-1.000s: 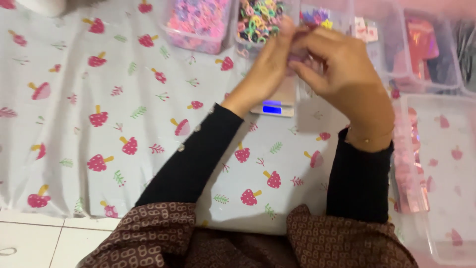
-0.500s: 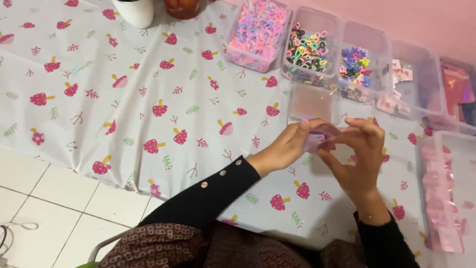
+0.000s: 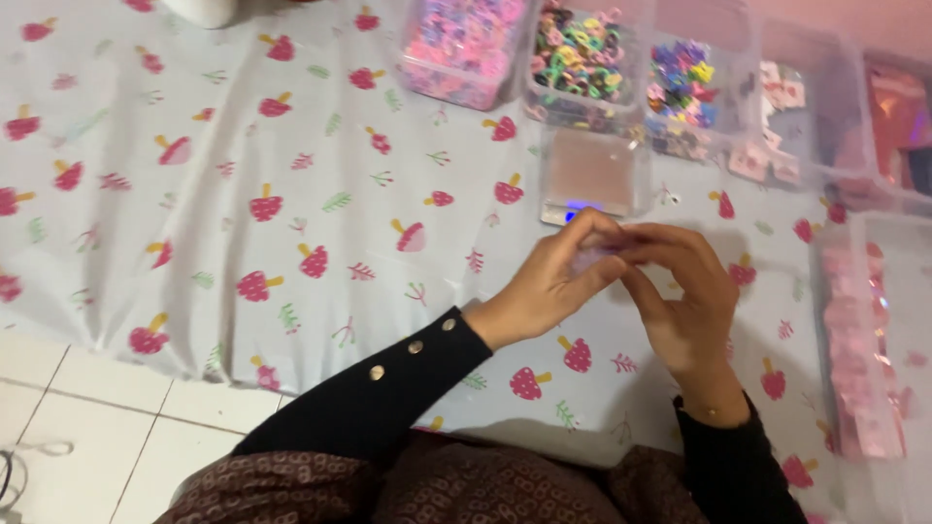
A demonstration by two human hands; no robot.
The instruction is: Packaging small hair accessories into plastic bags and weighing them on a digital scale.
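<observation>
The left hand [image 3: 553, 281] and right hand [image 3: 684, 291] meet fingertip to fingertip above the tabletop [image 3: 194, 243], pinching a small pale pink item [image 3: 594, 260] between them, raised where it is easy to see. Just beyond sits a small scale [image 3: 590, 177]; clear tubs of colourful bits [image 3: 578, 58] line the far edge, within reach.

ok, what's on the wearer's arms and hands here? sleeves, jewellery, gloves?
Both hands are bare, no gloves: left hand, right hand. Each arm has a long black sleeve. The left sleeve carries a row of small gold-coloured buttons near the cuff. The right sleeve ends at the wrist, where a thin bracelet seems to sit. No rings can be made out.
</observation>
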